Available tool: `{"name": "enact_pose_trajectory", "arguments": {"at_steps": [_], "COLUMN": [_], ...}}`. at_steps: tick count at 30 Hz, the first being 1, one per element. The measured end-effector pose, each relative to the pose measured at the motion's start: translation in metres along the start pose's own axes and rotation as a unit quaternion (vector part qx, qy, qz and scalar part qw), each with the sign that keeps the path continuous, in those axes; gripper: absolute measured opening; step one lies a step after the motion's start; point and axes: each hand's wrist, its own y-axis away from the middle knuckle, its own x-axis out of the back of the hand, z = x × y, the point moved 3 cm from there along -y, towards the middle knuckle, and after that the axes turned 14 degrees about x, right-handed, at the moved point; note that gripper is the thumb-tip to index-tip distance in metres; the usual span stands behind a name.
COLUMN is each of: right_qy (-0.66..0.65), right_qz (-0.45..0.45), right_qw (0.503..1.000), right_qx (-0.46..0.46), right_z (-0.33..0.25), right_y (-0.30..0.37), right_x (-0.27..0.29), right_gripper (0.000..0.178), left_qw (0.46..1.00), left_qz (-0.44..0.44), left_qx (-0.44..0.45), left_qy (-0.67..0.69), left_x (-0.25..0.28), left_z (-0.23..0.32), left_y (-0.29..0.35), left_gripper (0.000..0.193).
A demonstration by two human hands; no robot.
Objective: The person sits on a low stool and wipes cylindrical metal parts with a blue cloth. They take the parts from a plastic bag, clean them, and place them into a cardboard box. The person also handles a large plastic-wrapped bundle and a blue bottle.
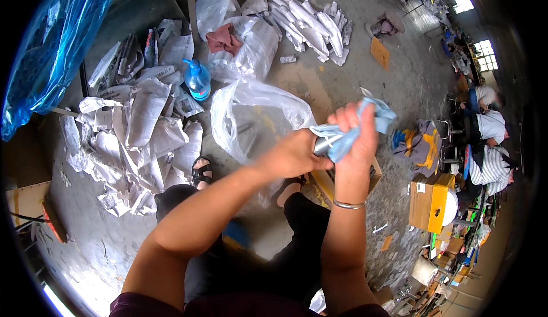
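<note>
— Hands busy? What step?

— Wiping, I think. The left hand (294, 156) grips a metal tube (323, 144). The right hand (355, 124), just beside it, squeezes a blue cloth (365, 122) around the tube's end.

— Next?

— Probably keep the tube steady and rub along it.

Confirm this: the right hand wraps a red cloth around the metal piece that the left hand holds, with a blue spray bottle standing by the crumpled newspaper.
Not quite. The cloth in the right hand is light blue, not red, as the head view shows. The left hand does hold the metal piece, and the blue spray bottle stands by the crumpled newspaper.
</note>
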Motion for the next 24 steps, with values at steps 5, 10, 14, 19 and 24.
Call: {"name": "enact_pose_trajectory", "arguments": {"at_steps": [5,10,14,19,24], "right_qy": [-0.114,-0.081,0.076,0.138,0.576], "right_qz": [-0.061,-0.004,0.05,-0.039,-0.143], "right_qw": [0.991,0.997,0.995,0.987,0.804], "right_qx": [0.016,0.014,-0.046,-0.069,-0.046], "right_z": [-0.019,-0.021,0.0,0.009,-0.003], "right_y": [-0.007,-0.008,0.007,0.016,0.017], "right_x": [0.01,0.017,0.015,0.027,0.033], "right_gripper": [0.032,0.028,0.022,0.019,0.029], "left_qw": [0.88,0.933,0.991,0.985,0.959], "left_qz": [-0.301,-0.213,0.127,0.075,0.188], "left_qx": [0.11,0.064,-0.036,-0.062,0.004], "left_qy": [0.351,0.284,0.002,-0.143,0.213], "left_x": [-0.002,-0.015,-0.018,-0.006,0.026], "left_z": [-0.002,-0.006,-0.003,-0.004,-0.009], "left_y": [0.009,0.004,-0.002,-0.001,-0.016], "left_gripper": [0.034,0.034,0.027,0.027,0.045]}}
